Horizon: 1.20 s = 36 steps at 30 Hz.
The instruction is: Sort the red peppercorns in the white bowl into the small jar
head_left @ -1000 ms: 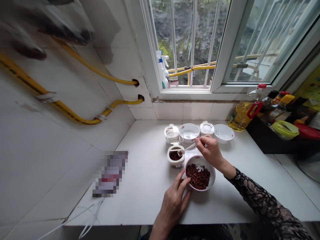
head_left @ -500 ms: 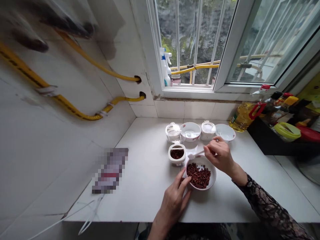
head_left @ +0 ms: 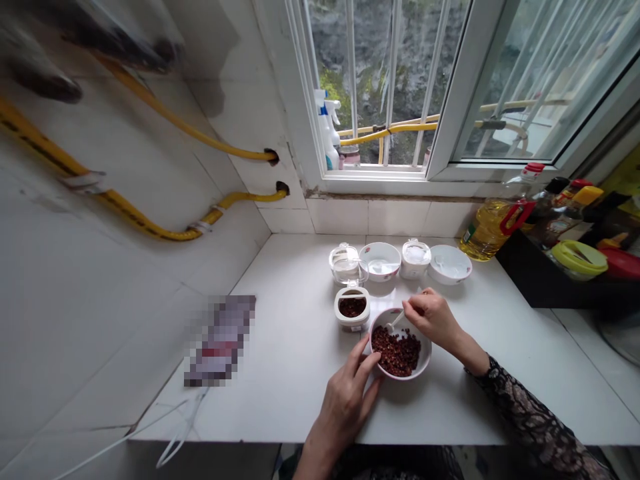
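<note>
A white bowl [head_left: 427, 347] stands on the counter, partly filled with dark red grains that look like Sichuan peppercorns [head_left: 397, 353]. Its left side is gripped by my left hand [head_left: 349, 393], the fingers at the rim and the thumb low against the outside. My right hand [head_left: 433, 319] pinches the handle of a small white spoon [head_left: 393, 325], whose head is tilted down inside the bowl by the peppercorns. Just left of the bowl is an open spice jar [head_left: 353, 322] with the same dark grains in it.
Along the back stand an open white jar [head_left: 345, 270], a bowl [head_left: 381, 271], another jar [head_left: 416, 267] and a second bowl [head_left: 451, 270]. To the right are an oil bottle [head_left: 485, 230] and a black rack [head_left: 530, 277] of condiments. A blurred-out object [head_left: 220, 343] lies left, near a white cable [head_left: 183, 433].
My right hand has come down and slightly left. The spoon's head has moved from above the bowl's rim to inside it, and my left hand stays on the bowl.
</note>
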Tool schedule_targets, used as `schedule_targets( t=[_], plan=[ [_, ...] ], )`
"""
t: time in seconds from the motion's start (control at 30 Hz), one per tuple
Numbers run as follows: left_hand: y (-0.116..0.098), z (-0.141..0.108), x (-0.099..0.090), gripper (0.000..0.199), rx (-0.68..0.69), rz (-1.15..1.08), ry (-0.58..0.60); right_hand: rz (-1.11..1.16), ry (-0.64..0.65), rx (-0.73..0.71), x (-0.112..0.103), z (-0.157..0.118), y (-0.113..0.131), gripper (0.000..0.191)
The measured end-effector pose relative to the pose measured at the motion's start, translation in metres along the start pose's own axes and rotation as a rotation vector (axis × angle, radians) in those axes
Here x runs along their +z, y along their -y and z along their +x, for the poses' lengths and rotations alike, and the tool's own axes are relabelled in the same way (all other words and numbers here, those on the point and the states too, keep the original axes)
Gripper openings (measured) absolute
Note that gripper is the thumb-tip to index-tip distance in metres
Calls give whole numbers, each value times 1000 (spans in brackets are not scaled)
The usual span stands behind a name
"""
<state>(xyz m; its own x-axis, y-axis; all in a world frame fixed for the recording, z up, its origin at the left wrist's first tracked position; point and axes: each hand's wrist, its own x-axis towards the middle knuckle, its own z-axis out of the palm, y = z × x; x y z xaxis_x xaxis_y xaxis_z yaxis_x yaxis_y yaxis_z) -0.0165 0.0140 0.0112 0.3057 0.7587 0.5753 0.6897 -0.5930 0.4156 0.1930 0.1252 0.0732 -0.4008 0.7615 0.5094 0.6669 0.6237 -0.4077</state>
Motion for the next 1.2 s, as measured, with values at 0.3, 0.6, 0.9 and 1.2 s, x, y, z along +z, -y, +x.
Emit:
schedule_targets(
  t=[0.3,0.6,0.9,1.2],
  plan=[
    [1,0,1,31,1,14,-12,418,48,389,-9,0,-3,49],
    [0,0,1,31,5,3,-3,652,78,551,0,-2,-8,53],
    [1,-1,2,32,20,27,-3,751,94,649,0,-1,-9,59],
    [2,-2,3,32,17,17,3,568,-89,350,-25,44,15,51]
  ],
)
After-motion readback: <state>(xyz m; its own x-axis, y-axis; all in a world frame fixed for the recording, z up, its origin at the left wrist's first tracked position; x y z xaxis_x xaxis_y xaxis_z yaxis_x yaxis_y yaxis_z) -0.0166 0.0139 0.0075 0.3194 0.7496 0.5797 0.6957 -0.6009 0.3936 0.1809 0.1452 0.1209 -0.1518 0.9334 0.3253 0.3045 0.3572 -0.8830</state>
